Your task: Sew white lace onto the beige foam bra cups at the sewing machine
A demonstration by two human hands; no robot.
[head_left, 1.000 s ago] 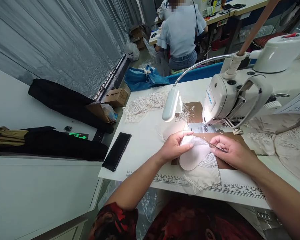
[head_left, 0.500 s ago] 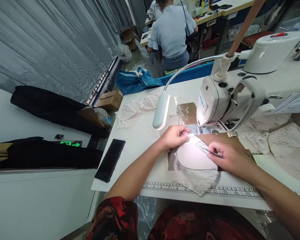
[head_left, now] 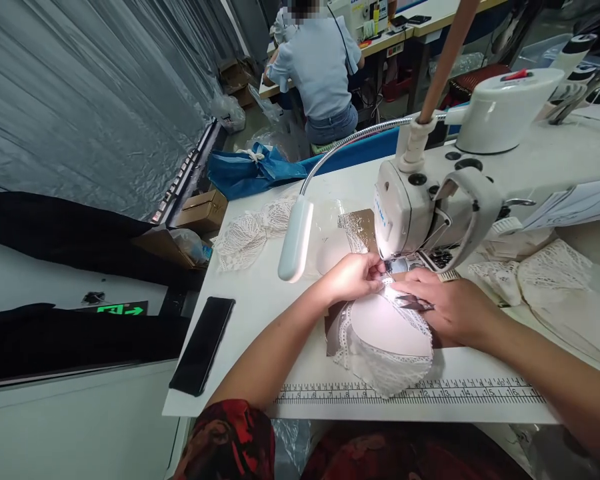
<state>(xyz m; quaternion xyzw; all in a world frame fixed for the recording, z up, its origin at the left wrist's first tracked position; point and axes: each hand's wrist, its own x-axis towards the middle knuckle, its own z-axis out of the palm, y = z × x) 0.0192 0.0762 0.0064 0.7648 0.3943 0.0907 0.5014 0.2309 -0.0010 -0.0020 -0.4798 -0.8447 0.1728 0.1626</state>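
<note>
A white lace bra cup (head_left: 387,327) lies on the table just in front of the sewing machine (head_left: 400,213), its lace-trimmed lower edge towards me. At its top edge, close to the needle area, my left hand (head_left: 353,279) is closed in a pinch on the cup. My right hand (head_left: 457,308) rests on the cup's upper right edge, fingertips pressing the lace near my left fingers. Small metal thread snips (head_left: 414,303) are tucked in that hand, blades pointing left over the lace. The needle itself is too small to make out.
A lit lamp (head_left: 296,240) on a bent neck stands left of the machine. More lace pieces (head_left: 243,240) lie at the table's far left, others (head_left: 555,270) at the right. A black phone (head_left: 203,345) and a printed ruler (head_left: 350,395) are nearer. A person (head_left: 320,73) sits beyond.
Both hands and the bra cup have moved nearer the machine's needle area. My right hand has slid up along the lace edge, closer to my left. The view has shifted slightly right.
</note>
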